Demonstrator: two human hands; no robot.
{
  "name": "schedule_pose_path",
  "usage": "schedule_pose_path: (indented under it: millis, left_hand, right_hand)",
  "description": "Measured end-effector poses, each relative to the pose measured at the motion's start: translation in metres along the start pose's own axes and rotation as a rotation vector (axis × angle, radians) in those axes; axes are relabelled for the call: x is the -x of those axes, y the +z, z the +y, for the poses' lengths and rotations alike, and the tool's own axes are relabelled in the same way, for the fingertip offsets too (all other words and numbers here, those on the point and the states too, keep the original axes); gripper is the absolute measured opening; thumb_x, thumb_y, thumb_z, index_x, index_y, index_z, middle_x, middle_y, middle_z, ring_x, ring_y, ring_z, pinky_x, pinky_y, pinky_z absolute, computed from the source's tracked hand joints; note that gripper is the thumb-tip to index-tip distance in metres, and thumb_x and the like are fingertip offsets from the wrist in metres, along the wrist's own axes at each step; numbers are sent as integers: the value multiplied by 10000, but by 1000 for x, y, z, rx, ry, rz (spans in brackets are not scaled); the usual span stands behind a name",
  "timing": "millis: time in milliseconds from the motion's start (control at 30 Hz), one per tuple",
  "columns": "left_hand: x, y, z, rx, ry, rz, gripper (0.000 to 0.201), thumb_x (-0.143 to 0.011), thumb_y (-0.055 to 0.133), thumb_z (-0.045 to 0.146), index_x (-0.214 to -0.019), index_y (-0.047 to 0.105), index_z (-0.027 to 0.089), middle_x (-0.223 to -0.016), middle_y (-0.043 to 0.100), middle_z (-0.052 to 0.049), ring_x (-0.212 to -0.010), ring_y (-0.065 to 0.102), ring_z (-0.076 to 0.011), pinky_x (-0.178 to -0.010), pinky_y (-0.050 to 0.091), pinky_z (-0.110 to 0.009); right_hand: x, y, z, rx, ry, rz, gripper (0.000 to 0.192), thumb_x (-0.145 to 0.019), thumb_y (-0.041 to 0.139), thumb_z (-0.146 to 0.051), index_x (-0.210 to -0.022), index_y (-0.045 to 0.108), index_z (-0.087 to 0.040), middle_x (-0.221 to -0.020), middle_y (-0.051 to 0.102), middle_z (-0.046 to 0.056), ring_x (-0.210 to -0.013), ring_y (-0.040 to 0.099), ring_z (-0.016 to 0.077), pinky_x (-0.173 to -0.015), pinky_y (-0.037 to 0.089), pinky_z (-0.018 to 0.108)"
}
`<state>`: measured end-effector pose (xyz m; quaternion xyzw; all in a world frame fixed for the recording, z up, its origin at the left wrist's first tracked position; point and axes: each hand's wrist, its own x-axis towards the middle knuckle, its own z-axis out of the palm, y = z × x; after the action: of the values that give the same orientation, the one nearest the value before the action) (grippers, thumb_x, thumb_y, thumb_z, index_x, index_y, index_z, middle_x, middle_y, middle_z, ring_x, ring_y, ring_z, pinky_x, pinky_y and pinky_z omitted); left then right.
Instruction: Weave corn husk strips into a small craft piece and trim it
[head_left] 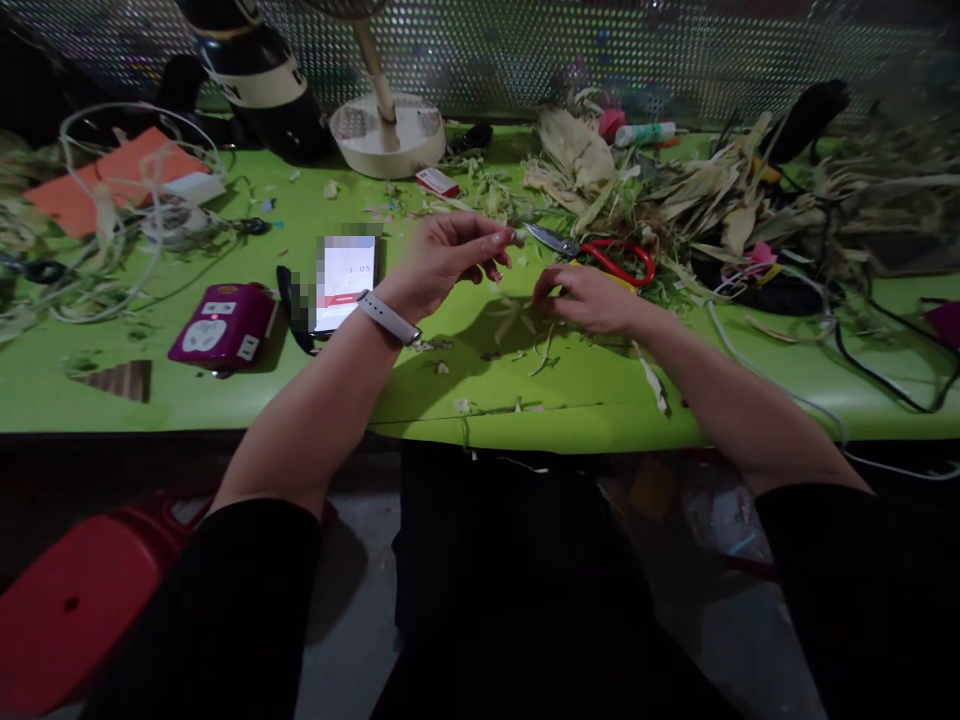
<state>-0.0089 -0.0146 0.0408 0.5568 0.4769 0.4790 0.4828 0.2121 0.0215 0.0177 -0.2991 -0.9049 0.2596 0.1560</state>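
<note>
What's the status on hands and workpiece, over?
Left hand raised, fingers pinched. Right hand on green table beside husk strips. Red-handled scissors lie just behind.

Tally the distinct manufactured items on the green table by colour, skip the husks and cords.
Red: 1, scissors, handles red
Magenta: 1, small device
Orange: 1, paper sheet
Cream: 1, fan base
Black-framed: 1, phone
Total: 5

The left hand is raised and the right hand is low by the scissors; whether either holds a strand is unclear.

One head-worn camera looks forward and down, close over the green table [225, 400].
</note>
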Motion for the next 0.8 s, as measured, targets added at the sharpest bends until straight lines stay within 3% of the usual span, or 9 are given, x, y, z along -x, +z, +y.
schedule_pose_path:
  millis: [167, 367, 567, 800]
  left_hand:
    - [-1, 0, -1, 90, 13, 84, 142, -808, 688, 313, -860, 687, 181, -773, 696, -10, -652, 639, -69, -554, 453, -159]
    - [-1, 10, -15, 235, -3, 83, 170, -744, 749, 365, -824, 710, 220, -838, 724, 0, -759, 667, -96, -646, 495, -200]
    - [2, 21, -28, 369, -40, 5, 146, -702, 784, 335, -783, 723, 230, -930, 738, 7, -967, 662, -133, -886, 497, -299]
    - [7, 26, -25, 477, -88, 28, 177, -687, 792, 318, -797, 706, 209, -943, 727, 4, -951, 658, -128, -845, 530, -293]
  right_hand:
    - [-1, -7, 11, -200, 94, 265, 191, -816, 648, -359, -848, 634, -171, -815, 658, 39, -727, 585, 158, -708, 485, 323]
    - [-3, 1, 8, -230, 7, 612, 232, -846, 620, -433, -849, 586, -203, -783, 631, 12, -695, 570, 136, -654, 494, 294]
    - [2, 6, -9, -144, -74, 656, 180, -895, 556, -377, -882, 595, -202, -843, 650, 28, -741, 602, 139, -710, 513, 302]
    - [3, 13, -12, -110, -137, 622, 96, -882, 553, -286, -880, 593, -199, -881, 655, 40, -794, 611, 150, -728, 514, 310]
